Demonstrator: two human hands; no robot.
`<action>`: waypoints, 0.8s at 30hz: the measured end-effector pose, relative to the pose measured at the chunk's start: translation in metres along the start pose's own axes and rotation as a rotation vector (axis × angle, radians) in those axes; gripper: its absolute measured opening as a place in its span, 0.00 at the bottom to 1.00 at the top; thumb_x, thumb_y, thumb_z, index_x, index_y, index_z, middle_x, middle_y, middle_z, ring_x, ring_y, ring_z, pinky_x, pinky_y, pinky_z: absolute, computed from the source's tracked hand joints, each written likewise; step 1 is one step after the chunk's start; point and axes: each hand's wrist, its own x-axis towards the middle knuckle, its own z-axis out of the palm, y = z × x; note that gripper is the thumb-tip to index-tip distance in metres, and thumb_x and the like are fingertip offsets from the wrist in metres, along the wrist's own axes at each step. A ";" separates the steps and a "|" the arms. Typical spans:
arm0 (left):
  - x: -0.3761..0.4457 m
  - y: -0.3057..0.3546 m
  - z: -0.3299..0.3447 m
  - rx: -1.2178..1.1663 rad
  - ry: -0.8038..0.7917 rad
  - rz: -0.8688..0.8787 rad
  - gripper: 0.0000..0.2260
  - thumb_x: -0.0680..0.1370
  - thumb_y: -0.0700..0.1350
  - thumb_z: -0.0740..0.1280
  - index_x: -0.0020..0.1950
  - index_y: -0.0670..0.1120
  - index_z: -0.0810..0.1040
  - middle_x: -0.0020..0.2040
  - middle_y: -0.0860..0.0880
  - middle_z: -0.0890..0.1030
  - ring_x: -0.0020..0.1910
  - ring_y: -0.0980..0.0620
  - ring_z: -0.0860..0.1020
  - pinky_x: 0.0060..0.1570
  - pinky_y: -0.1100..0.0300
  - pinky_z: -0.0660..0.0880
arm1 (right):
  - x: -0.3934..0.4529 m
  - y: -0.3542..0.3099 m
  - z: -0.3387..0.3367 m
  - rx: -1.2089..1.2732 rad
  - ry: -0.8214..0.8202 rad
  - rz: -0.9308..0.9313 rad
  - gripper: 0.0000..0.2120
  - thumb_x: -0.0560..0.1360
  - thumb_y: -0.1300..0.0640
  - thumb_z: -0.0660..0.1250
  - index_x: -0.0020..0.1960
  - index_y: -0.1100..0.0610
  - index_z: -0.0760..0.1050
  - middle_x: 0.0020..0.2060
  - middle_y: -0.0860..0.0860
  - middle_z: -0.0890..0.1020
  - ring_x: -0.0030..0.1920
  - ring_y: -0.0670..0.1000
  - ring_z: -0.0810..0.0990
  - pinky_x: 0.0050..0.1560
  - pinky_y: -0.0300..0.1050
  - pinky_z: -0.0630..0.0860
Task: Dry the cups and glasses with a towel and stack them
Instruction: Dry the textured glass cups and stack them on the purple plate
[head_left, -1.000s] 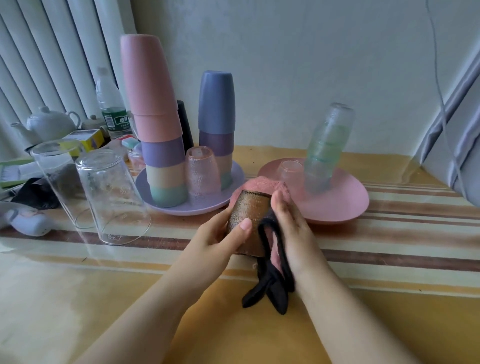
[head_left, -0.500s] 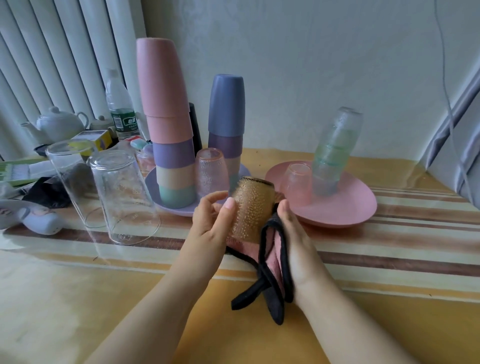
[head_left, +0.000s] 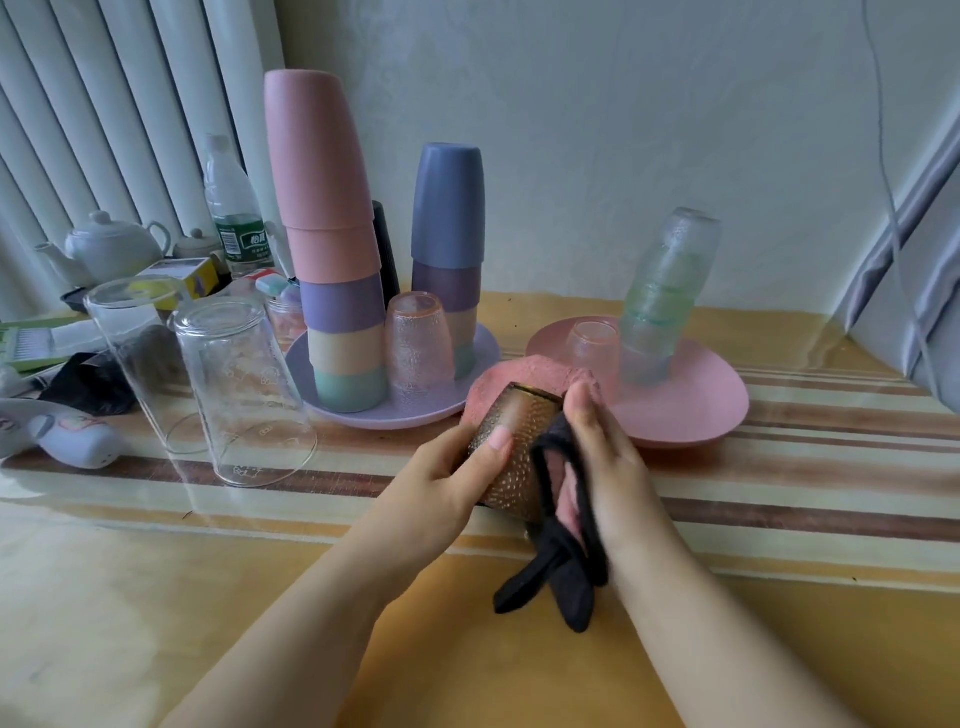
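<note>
1. Above the near middle of the table (head_left: 779, 519), in the head view, the left hand (head_left: 441, 483) grips an amber dimpled glass (head_left: 511, 452), thumb curled across its side.
2. The right hand (head_left: 608, 462) presses a pink towel (head_left: 519, 376) with black edging against the glass, fingers curled round the cloth; a black corner hangs below the wrist.
3. Just behind, a purple plate (head_left: 415, 410) carries a tall stack of upturned plastic cups (head_left: 332, 260), a shorter stack (head_left: 447, 249) and a pink textured glass (head_left: 418, 343).
4. To the right, a pink plate (head_left: 691, 410) holds a leaning stack of clear greenish glasses (head_left: 665, 291) and a small upturned glass (head_left: 592, 345).
5. At left, two large clear glasses (head_left: 239, 395) stand upside down, touching each other.
6. Behind them are a white teapot (head_left: 111, 247) and a water bottle (head_left: 234, 218).
</note>
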 end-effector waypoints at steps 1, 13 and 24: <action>0.000 0.000 0.001 -0.053 -0.019 -0.022 0.18 0.77 0.61 0.62 0.56 0.50 0.81 0.54 0.50 0.84 0.57 0.54 0.80 0.62 0.59 0.72 | 0.002 -0.002 -0.001 0.129 -0.034 0.080 0.27 0.66 0.33 0.64 0.56 0.50 0.78 0.52 0.51 0.84 0.53 0.48 0.82 0.59 0.49 0.77; 0.005 0.001 -0.003 -0.362 0.135 -0.002 0.22 0.73 0.63 0.68 0.56 0.48 0.83 0.59 0.44 0.81 0.60 0.48 0.79 0.58 0.56 0.74 | -0.007 0.016 0.013 0.386 -0.105 0.239 0.23 0.80 0.43 0.51 0.46 0.53 0.82 0.43 0.52 0.85 0.41 0.45 0.84 0.50 0.47 0.79; 0.004 -0.006 0.000 0.251 0.385 0.141 0.25 0.72 0.65 0.64 0.63 0.52 0.75 0.56 0.55 0.82 0.56 0.62 0.78 0.57 0.61 0.74 | -0.010 0.013 0.019 -0.074 -0.001 -0.051 0.23 0.66 0.32 0.65 0.57 0.42 0.75 0.52 0.43 0.83 0.56 0.44 0.80 0.63 0.50 0.73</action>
